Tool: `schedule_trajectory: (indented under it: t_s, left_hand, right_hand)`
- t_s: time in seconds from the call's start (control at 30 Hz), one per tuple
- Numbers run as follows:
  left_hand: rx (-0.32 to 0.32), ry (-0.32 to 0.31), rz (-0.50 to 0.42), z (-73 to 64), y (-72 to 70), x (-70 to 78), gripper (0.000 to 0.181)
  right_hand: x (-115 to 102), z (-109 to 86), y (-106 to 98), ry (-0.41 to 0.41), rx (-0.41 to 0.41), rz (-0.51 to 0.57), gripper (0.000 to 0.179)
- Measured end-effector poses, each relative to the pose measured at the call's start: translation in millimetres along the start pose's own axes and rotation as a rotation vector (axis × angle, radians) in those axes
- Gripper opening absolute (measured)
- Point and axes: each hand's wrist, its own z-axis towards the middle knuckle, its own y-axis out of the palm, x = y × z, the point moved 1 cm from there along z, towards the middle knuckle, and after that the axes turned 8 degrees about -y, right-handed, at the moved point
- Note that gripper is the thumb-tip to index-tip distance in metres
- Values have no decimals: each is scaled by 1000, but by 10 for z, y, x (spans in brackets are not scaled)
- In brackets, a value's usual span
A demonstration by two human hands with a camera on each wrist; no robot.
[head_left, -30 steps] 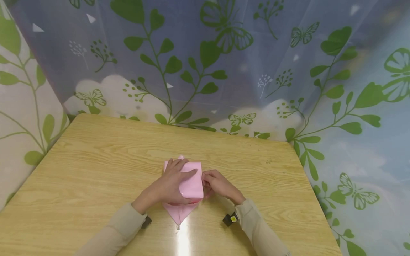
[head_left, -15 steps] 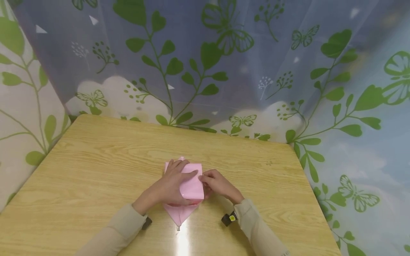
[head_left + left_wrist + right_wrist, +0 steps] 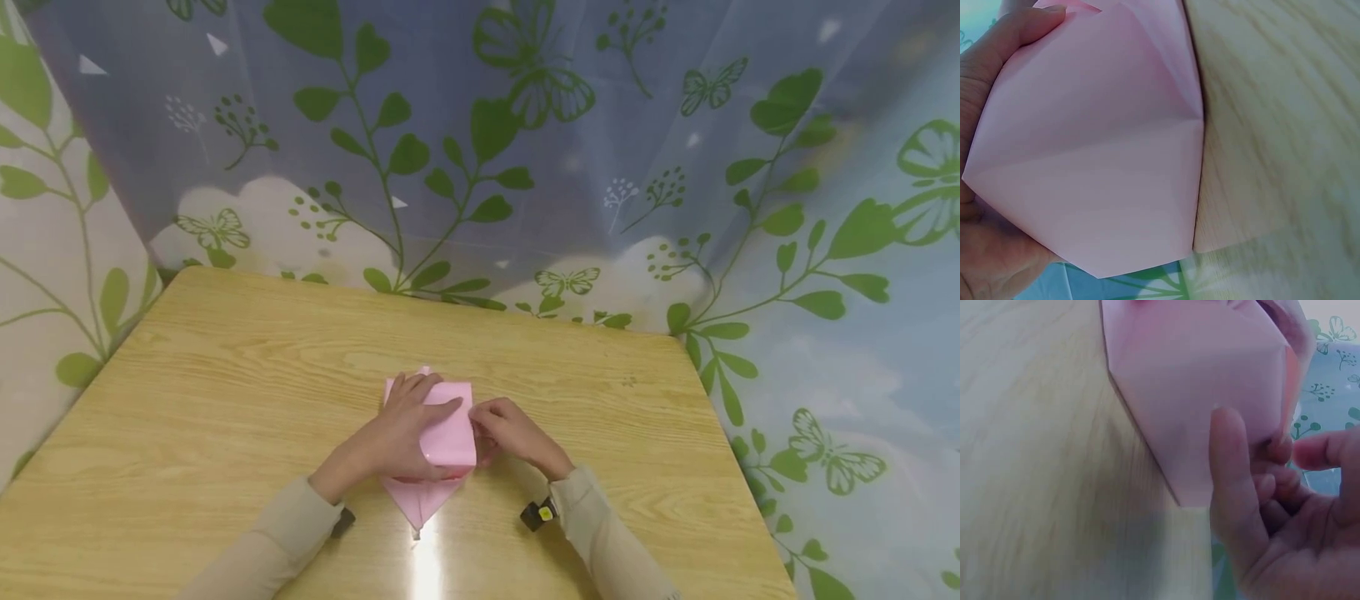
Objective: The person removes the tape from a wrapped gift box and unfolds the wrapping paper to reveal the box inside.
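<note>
A pink paper package (image 3: 452, 437) lies on the wooden table, with a flat square top and a pointed flap (image 3: 418, 502) toward the near side. A strip of red shows under its near edge. My left hand (image 3: 408, 429) holds it from the left, some fingers over its far edge, another across the top. In the left wrist view a folded pink side face (image 3: 1104, 156) fills the middle. At the right edge, my right hand (image 3: 515, 435) has its fingertips bent in against the paper. The right wrist view shows one finger (image 3: 1229, 450) along the side face, others partly hidden behind.
The wooden table (image 3: 600, 400) reaches out on all sides of the package. A patterned curtain (image 3: 450, 150) with leaves and butterflies hangs along its back and sides. Black wrist cameras, one on the right wrist (image 3: 538, 514), stick out below the sleeves.
The right hand's fingertips shift slightly at the package's right edge, moving onto it and then back a little. The left hand and the package stay in place.
</note>
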Motion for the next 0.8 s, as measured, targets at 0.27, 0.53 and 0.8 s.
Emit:
schedule_trajectory:
  t_s: [0.27,0.53,0.8]
  left_hand:
    - [3,9,-15,-8,-10,0,91]
    - [1,-4,-2,-6,1,1,92]
    - [-6,-3,10,0,18,-17,93]
  right_hand:
    - [-26,70,30,10,56,-125,41]
    - [-53,65,15,56,23,-36,34]
    - [-72,83,18,84,22,-28,32]
